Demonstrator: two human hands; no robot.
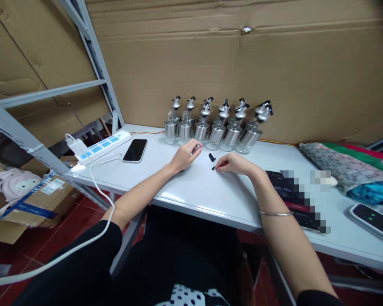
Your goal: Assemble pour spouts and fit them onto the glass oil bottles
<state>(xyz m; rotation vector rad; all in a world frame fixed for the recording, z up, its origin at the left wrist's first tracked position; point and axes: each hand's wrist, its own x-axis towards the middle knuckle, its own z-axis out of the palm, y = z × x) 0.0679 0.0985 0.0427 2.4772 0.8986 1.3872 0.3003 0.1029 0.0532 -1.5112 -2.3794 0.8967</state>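
A small black plastic piece lies on the white table, a little in from the far edge, just in front of the row of bottles, and between my two hands. A second, tinier black bit sits just nearer to me, and the fingers of my right hand are pinched almost shut right at it, thumb and forefinger tips close together and touching or all but touching it; I cannot tell whether I really have hold of it. My left hand rests on the table just left of the black piece, its fingers curled loosely inward around something small and silvery at the fingertips, too small to make out. Behind both hands, along the far edge against the cardboard wall, stands the row of glass bottles with metal sleeves and spout tops. To the left of them a dark phone lies face up, and beyond it, at the far left corner, a white power strip with its cable trailing off the table's left edge. Near the right edge lie a folded patterned cloth and another device with green lights. A thin bangle circles my right wrist.
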